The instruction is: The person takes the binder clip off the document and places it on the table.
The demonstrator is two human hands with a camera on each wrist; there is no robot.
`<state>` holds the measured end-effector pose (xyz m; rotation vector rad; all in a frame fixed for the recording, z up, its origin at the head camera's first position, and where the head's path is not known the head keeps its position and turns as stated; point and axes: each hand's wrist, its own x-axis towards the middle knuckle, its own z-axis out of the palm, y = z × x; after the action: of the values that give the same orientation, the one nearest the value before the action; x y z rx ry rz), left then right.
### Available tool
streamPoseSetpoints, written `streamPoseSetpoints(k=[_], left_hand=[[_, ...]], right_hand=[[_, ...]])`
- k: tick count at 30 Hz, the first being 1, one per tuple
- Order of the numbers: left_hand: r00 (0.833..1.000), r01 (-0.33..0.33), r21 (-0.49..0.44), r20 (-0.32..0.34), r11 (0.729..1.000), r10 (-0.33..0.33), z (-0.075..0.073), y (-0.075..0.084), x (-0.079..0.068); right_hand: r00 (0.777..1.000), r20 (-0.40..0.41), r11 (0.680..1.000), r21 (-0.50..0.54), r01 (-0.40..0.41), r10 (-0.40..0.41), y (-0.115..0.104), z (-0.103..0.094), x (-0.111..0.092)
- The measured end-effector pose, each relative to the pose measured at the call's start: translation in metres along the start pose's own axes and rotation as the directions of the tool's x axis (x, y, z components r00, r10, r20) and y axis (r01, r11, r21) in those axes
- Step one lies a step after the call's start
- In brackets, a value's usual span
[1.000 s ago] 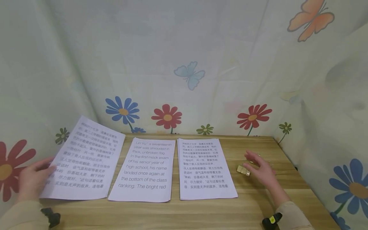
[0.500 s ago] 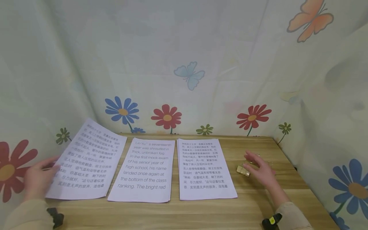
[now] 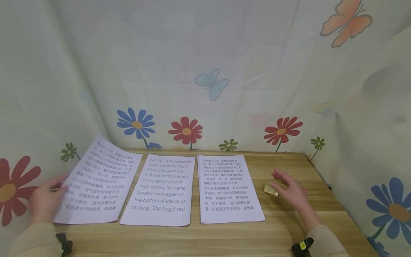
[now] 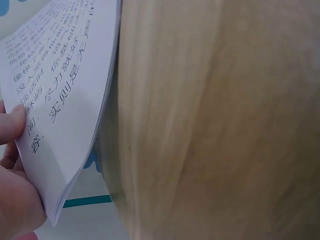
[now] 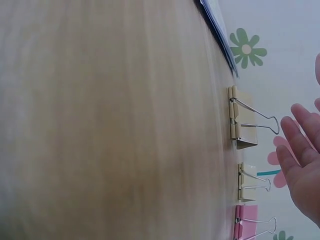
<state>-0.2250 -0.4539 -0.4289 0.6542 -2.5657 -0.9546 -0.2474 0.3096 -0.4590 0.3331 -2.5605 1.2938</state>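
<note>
My left hand grips the left edge of a stack of printed paper, thumb on top. The stack's left side is tilted up; in the left wrist view the sheets bow at the near corner. My right hand is held over binder clips at the right, fingers extended and holding nothing. In the right wrist view a larger yellow binder clip, a smaller pale yellow clip and a pink clip stand in a row beside the fingers. In the head view the hand partly hides them.
A stack with English text lies in the middle of the wooden table. Right of it lies another stack with Chinese text. A flowered cloth hangs around the table's back and sides.
My left hand has shifted right with the left paper stack, which now sits closer to the middle stack and slightly lower. The right hand stays in place over the clips.
</note>
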Motion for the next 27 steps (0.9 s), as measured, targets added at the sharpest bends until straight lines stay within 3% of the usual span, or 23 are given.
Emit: streamPoseSetpoints(k=[6,15,27], left_hand=[[0.999,0.005,0.007,-0.034,1.000,-0.005,0.0042,0.0065,-0.0053],[0.999,0.013,0.026,-0.052,1.000,-0.012,0.0101,0.0031,-0.0025],[0.999,-0.008,0.073,-0.041,0.997,0.011,0.0057,0.0079,-0.0056]], right_hand=[[1.000,-0.002,1.000,-0.010,-0.001,0.001,0.0006,0.0000,0.0005],[1.000,-0.003,1.000,-0.010,0.006,-0.006,0.0022,0.0004,0.0009],[1.000,-0.008,1.000,0.013,0.015,-0.015,0.0004,0.0001,-0.0002]])
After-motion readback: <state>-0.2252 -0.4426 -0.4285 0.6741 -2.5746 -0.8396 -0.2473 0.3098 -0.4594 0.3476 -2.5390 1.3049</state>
